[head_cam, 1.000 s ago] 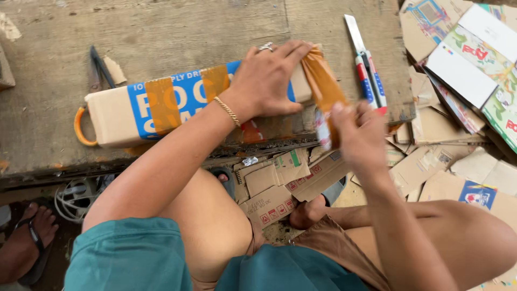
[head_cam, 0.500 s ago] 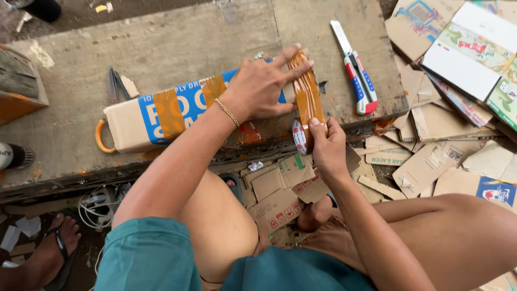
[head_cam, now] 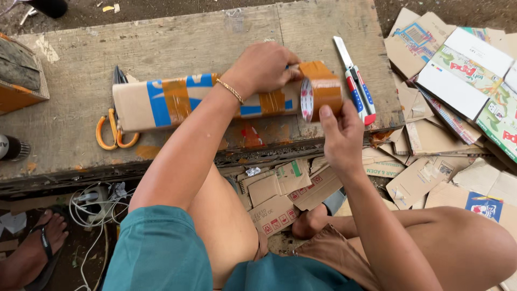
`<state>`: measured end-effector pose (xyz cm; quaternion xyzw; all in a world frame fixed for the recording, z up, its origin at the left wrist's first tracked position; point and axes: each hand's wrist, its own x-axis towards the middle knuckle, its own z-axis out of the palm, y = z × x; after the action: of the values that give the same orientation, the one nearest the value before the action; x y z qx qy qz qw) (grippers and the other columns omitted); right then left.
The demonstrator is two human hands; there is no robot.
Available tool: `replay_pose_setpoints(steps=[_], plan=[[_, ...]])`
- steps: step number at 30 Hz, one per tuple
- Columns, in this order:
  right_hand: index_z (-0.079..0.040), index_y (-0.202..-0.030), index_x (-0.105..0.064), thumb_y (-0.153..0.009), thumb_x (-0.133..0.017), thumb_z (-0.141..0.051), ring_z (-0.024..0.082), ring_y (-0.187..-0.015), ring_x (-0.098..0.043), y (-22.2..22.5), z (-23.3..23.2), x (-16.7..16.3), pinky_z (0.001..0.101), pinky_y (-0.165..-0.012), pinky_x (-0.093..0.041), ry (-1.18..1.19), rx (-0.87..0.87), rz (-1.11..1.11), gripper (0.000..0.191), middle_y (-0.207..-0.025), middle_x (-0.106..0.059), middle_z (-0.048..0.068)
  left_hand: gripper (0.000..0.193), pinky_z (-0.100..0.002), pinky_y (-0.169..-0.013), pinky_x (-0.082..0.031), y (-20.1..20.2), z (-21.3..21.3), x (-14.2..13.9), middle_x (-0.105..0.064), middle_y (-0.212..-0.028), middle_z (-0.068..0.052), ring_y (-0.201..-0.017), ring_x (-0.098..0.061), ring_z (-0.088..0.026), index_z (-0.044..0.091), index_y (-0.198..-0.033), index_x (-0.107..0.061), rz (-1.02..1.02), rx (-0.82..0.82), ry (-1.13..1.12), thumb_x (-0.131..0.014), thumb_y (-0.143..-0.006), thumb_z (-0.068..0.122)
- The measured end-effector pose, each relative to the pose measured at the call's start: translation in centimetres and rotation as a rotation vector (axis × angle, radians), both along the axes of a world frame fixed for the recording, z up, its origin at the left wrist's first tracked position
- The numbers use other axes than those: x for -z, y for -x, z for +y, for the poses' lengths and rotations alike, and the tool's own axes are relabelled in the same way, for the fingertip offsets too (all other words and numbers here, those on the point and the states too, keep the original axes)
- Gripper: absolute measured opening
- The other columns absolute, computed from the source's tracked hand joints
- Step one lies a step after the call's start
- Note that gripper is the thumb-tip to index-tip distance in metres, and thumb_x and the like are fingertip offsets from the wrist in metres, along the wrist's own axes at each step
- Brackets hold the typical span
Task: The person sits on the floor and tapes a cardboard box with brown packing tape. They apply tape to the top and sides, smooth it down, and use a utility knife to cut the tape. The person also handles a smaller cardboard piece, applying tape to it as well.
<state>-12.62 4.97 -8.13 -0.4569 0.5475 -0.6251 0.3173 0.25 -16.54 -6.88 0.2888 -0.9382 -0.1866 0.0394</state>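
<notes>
Box [head_cam: 161, 102]: long cardboard package, blue-and-white print, banded with brown tape, lying on the wooden bench [head_cam: 81, 48]. Left hand [head_cam: 264, 67] curls fingers over its right end. Right hand [head_cam: 339, 134] pinches the tape roll [head_cam: 320, 91] against that end. Printed cardboard scraps [head_cam: 458, 81] lie right.

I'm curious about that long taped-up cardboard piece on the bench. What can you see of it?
The cardboard roll looks like printed blue-and-tan box card folded into a long flat tube. It lies sideways on the wooden bench, bound by brown tape bands. The left hand presses its right end; the right hand holds the tape roll there. Orange-handled scissors poke out beneath.
</notes>
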Motion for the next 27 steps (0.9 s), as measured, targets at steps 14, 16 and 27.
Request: replay_pose_setpoints(steps=[14,16,27], plan=[[-0.002,-0.103,-0.063,-0.114,-0.055,-0.024,0.002,-0.073,-0.05,-0.7,1.1,1.9,0.0195,-0.064,-0.044,-0.191,0.142,-0.079,0.026,-0.087,-0.064,-0.003,0.125,-0.063,-0.098,-0.041,-1.6,4.7,1.1,-0.05,-0.141,-0.02,-0.113,-0.064,-0.034,0.006,-0.159,-0.029,-0.12,-0.032,0.386,-0.095,-0.061,0.049],[-0.002,-0.101,-0.063,-0.114,-0.054,-0.025,0.003,-0.071,-0.051,-1.3,1.2,3.1,0.0203,-0.063,-0.046,-0.223,0.136,-0.101,0.027,-0.084,-0.063,-0.002,0.127,-0.062,-0.095,-0.042,-1.4,4.4,0.7,-0.052,-0.137,-0.02,-0.115,-0.063,-0.035,0.007,-0.155,-0.031,-0.114,-0.035,0.443,-0.095,-0.056,0.052],[-0.002,-0.104,-0.064,-0.11,-0.055,-0.026,0.008,-0.071,-0.062,-0.9,1.2,1.4,0.0248,-0.066,-0.053,-0.093,0.139,-0.215,0.026,-0.087,-0.07,0.003,0.115,-0.047,-0.097,-0.051,-0.9,0.3,-2.2,-0.068,-0.114,-0.018,-0.114,-0.064,-0.037,0.004,-0.141,-0.052,-0.146,0.138,-0.062,-0.096,-0.055,0.066]])
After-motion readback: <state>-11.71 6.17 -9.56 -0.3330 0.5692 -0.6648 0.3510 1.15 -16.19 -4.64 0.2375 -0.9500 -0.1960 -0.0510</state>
